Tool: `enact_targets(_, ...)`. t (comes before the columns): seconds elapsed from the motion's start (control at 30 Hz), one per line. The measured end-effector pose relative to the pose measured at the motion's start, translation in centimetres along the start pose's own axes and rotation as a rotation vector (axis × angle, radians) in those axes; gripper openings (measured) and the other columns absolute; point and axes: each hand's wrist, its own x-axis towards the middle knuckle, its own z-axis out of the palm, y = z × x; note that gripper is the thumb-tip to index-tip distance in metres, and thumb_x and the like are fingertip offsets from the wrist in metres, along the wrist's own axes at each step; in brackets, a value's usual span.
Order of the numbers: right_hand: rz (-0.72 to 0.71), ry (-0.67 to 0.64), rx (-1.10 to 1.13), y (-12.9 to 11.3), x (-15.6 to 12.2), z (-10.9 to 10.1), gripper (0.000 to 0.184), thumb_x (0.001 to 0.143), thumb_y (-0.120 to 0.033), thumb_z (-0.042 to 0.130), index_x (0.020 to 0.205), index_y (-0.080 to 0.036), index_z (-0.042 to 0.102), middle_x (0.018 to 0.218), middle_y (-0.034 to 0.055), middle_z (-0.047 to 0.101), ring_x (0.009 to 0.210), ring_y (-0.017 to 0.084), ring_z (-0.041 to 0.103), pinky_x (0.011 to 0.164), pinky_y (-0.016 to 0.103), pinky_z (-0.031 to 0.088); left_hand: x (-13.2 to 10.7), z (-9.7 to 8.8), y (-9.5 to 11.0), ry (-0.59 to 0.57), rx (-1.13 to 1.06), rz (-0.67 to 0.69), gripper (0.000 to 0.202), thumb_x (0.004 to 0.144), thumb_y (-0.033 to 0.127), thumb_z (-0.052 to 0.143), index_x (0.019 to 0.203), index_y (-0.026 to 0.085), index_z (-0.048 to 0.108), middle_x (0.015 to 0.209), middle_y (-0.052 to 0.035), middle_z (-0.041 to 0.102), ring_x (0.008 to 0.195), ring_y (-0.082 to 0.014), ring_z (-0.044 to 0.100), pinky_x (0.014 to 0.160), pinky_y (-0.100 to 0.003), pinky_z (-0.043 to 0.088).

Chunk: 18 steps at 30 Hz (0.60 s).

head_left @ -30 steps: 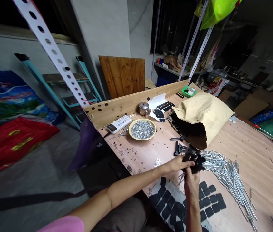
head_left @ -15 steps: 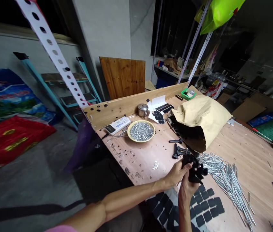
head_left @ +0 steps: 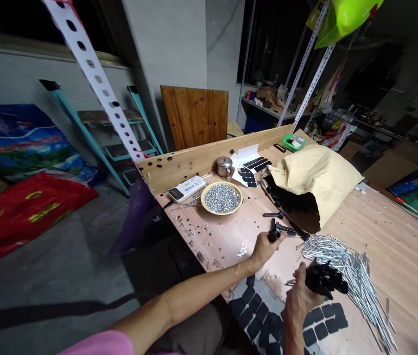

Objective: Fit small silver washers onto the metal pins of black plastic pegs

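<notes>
My left hand (head_left: 264, 250) is closed on a small black plastic part (head_left: 274, 235), just in front of a few black T-shaped plastic pieces (head_left: 286, 230) on the table. To its right, my right hand (head_left: 299, 291) grips a bunch of black plastic parts (head_left: 325, 279), whose separate shapes merge in the dark. Thin metal ends show beside the right thumb. A heap of slim metal rods (head_left: 357, 276) lies right of that hand. Under my forearms, black rounded pads (head_left: 256, 315) are laid out on a pale sheet.
A yellowish bowl (head_left: 241, 200) of small metal pieces stands near a white device (head_left: 187, 189) and a metal cup (head_left: 224, 166). Small washers (head_left: 243, 250) lie near my left wrist. A large open paper sack (head_left: 327, 177) rests behind the rods. A wooden board (head_left: 182, 175) edges the table's back.
My hands have separated. The left has moved off the bunch towards the T-shaped pieces, holding one black part, while the right has shifted right and down with the bunch. The view has swung slightly left.
</notes>
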Motion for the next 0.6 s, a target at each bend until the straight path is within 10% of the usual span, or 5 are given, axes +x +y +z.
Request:
enact_targets(0.33,0.084,-0.02,-0.062,-1.1,0.0,-0.2,0.044,0.064,-0.047,0.071,0.086,-0.01,0.064,0.074,0.01,0.069,0.059,0.021,0.063,0.048,0.029,0.049,-0.7,-1.6,0.0,-0.106,0.019,0.309,0.056,0.074,0.052,0.056,0.039,0.018,0.029,0.039,0.0058,0.028,0.041,-0.0049,0.026,0.042,-0.02,0.026)
enact_targets(0.6,0.086,-0.137,-0.137,-1.9,-0.1,0.6,0.029,0.067,-0.044,0.066,0.066,-0.016,0.059,0.051,0.0015,0.06,0.049,0.019,0.057,0.045,0.028,0.044,0.4,-2.7,-0.2,-0.122,0.2,0.43,0.048,0.075,0.05,0.059,0.045,0.016,0.046,0.05,0.0021,0.045,0.051,-0.0082,0.042,0.052,-0.019,0.036)
